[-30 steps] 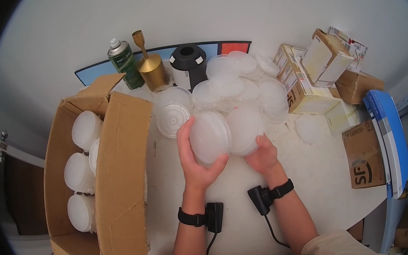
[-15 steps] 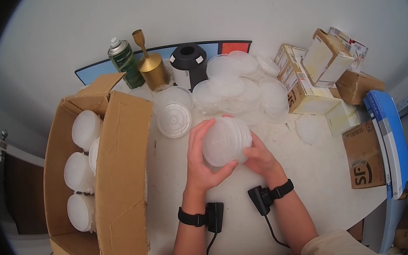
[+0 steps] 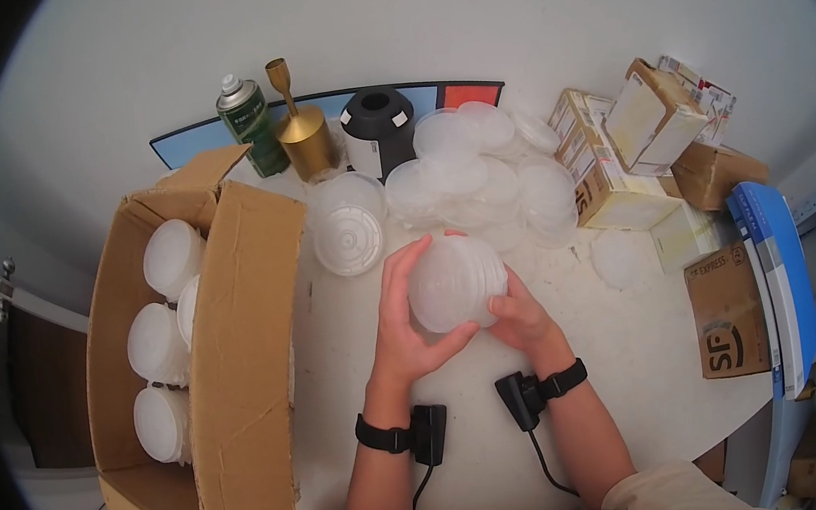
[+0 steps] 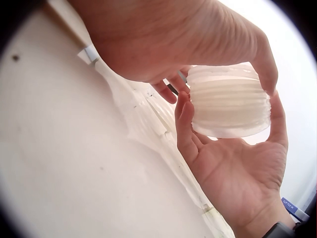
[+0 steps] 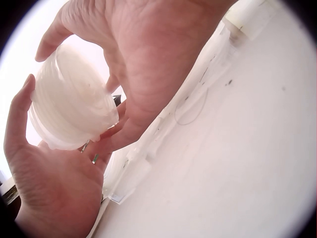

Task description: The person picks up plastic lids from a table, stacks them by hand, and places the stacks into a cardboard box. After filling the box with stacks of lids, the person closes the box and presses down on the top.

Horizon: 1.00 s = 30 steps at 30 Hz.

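Between both hands is a stack of round, frosted plastic lids (image 3: 451, 282), raised over the table's middle. My left hand (image 3: 408, 327) grips its left side, thumb at the near rim and fingers curled round the far edge. From the other side my right hand (image 3: 526, 320) holds the same stack, with the thumb on the layered rims. The many ridged edges of the stacked lids (image 4: 230, 101) show in the left wrist view. In the right wrist view the lids (image 5: 69, 101) stand tilted, fingers of both hands round them.
A heap of loose lids (image 3: 464, 173) lies beyond the hands, and a single lid (image 3: 618, 259) lies to the right. On the left an open cardboard box (image 3: 250, 374) holds several round containers (image 3: 159, 346). Cartons (image 3: 622, 190), a spray can (image 3: 251, 127) and a gold candlestick (image 3: 304, 141) stand behind.
A second ago each hand held its own stack of lids, side by side. The right hand's stack moved left against the other, and both now form one thicker stack, held nearly still since.
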Motion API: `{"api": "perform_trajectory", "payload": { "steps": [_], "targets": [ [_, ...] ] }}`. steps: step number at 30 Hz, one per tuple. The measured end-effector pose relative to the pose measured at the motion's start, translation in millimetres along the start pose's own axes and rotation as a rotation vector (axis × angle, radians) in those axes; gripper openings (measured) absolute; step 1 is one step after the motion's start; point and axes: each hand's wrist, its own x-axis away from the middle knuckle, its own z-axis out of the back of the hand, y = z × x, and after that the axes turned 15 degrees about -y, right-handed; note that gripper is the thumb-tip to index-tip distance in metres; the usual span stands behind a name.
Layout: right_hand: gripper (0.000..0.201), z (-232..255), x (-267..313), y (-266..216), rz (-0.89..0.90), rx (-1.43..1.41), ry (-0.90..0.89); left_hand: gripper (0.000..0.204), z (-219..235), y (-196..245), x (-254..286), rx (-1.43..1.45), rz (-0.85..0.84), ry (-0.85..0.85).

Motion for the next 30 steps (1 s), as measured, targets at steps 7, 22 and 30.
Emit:
{"api": "perform_trajectory", "payload": {
  "steps": [7,22,30],
  "targets": [
    [0.098,2.0,-0.2,0.8,0.019,0.008,0.009,0.094,0.3,-2.0,0.5,0.03,-0.002,-0.009],
    [0.099,-1.2,-0.3,-1.3,0.004,0.004,0.0,0.096,0.4,-0.8,-0.4,0.007,0.005,-0.01],
    [0.098,0.5,2.6,-0.7,-0.01,0.016,0.039,0.096,0.4,1.7,-1.4,0.038,0.04,-0.052]
  ]
}}
